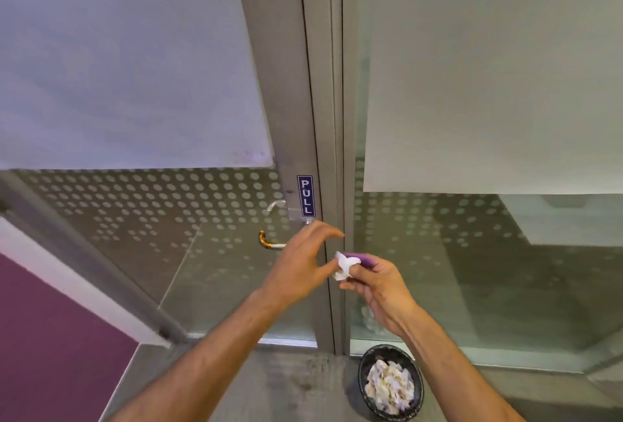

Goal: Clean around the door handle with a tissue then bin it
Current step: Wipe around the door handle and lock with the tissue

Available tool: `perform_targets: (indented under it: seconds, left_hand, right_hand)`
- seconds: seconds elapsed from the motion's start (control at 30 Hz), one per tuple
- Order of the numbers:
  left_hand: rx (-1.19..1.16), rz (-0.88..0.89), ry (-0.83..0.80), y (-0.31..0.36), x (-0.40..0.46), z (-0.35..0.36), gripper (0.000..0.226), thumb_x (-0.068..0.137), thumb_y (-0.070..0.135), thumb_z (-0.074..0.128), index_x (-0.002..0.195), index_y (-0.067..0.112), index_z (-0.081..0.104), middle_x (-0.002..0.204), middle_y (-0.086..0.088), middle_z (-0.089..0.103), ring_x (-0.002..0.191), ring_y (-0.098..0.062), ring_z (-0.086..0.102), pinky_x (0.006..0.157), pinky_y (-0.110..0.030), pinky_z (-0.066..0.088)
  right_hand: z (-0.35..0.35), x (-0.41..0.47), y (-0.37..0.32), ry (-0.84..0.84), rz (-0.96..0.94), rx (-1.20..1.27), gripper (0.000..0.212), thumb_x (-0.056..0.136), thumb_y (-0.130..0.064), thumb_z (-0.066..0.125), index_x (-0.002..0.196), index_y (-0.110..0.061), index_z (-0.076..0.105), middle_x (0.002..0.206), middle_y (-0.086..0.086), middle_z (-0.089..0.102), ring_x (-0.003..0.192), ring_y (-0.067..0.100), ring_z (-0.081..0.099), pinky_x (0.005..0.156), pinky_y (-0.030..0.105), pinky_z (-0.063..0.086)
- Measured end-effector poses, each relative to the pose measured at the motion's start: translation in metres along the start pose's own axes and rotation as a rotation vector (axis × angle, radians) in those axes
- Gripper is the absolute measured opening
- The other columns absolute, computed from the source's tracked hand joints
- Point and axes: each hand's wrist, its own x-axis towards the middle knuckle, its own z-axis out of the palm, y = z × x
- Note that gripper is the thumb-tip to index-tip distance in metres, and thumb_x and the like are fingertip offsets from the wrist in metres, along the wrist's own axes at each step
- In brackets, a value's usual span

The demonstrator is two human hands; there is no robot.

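A: Head view: where's the tissue?
B: Pinched in the right hand, with a purple pack held behind it, just right of the door's metal frame.
A: And the left hand?
B: Fingers spread, gripping nothing, thumb close to the tissue.
A: The handle?
B: At ten o'clock from the left hand, under the PULL sign.
A: The bin?
B: On the floor at six o'clock, holding crumpled tissues.
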Motion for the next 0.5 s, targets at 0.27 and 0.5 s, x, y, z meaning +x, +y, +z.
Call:
perform_targets:
  seconds: [0.27,0.5]
  left_hand:
    - [0.852,0.631,-0.103,-0.109,0.092,-0.097,0.074,0.090,0.027,0.078,0.158,0.007,0.054,0.166,-0.013,0.047,0.156,-0.026,0.036,0.128,-0.048,0.026]
    - [1.231,1.060,0.010,-0.141,0.172,-0.125,0.083,0.090,0.024,0.052,0.169,0.005,0.032,0.176,-0.009,0.028,0.162,-0.023,0.029,0.131,-0.040,0.013]
  right_hand:
    - [0.073,0.092,0.034,0.600,-0.293,-0.043,0.017,0.080,0.009,0.071,0.080,-0.009,0.068,0.076,0.009,0.073,0.066,0.014,0.071,0.064,0.025,0.059]
    - [0.136,0.159,0.053,0.876,-0.530,-0.144,0.015,0.083,-0.001,0.069,0.088,-0.015,0.072,0.088,0.011,0.074,0.078,0.019,0.071,0.069,0.032,0.057]
